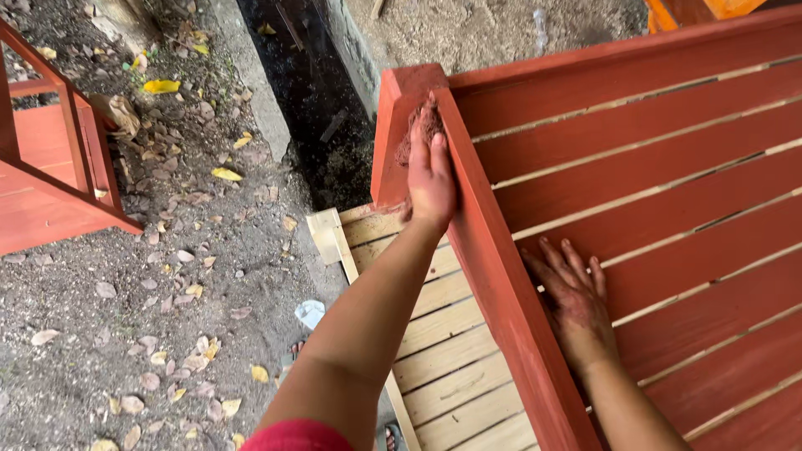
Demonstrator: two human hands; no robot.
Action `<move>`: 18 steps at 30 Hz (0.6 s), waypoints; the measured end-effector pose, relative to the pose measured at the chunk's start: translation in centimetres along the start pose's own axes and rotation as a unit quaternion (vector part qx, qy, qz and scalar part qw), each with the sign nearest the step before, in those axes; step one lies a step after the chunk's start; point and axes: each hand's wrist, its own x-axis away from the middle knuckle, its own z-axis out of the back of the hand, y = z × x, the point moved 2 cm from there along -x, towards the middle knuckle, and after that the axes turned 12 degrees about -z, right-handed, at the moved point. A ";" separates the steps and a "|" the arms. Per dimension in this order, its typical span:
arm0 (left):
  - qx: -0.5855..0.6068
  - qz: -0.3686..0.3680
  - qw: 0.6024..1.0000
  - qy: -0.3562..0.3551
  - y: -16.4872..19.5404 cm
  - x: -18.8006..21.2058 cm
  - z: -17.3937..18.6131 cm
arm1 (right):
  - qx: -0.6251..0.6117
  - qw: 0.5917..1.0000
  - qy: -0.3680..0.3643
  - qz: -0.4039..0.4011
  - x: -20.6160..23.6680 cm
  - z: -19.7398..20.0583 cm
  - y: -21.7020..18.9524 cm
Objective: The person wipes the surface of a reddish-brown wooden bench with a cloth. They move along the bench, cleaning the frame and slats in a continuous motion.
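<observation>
Head view: our left hand (430, 171) pressed a stained rag (422, 127) on the red rail (493, 267); right hand (572, 292) lay flat, empty beside the rail; slats (443, 334) left of the rail were unstained.

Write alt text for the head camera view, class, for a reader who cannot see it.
The left hand presses a reddish rag against a red-stained wooden rail, while the right hand rests flat on red slats. Bare wooden slats and leaf-strewn dirt lie below.

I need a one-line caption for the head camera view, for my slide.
Left hand presses a stained rag on the red wooden frame; right hand rests flat on its slats.
</observation>
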 end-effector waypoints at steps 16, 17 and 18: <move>0.023 -0.044 0.999 -0.008 2.2 11.3 -0.2 | 0.027 1.000 -0.008 -0.009 -0.3 0.5 -0.9; -0.004 -0.020 1.000 -0.015 0.2 8.6 0.1 | 0.029 0.999 -0.008 -0.011 -0.3 0.4 -0.8; -0.020 -0.033 0.999 -0.011 -1.3 5.6 0.5 | 0.029 0.999 -0.008 -0.013 -0.3 0.3 -0.8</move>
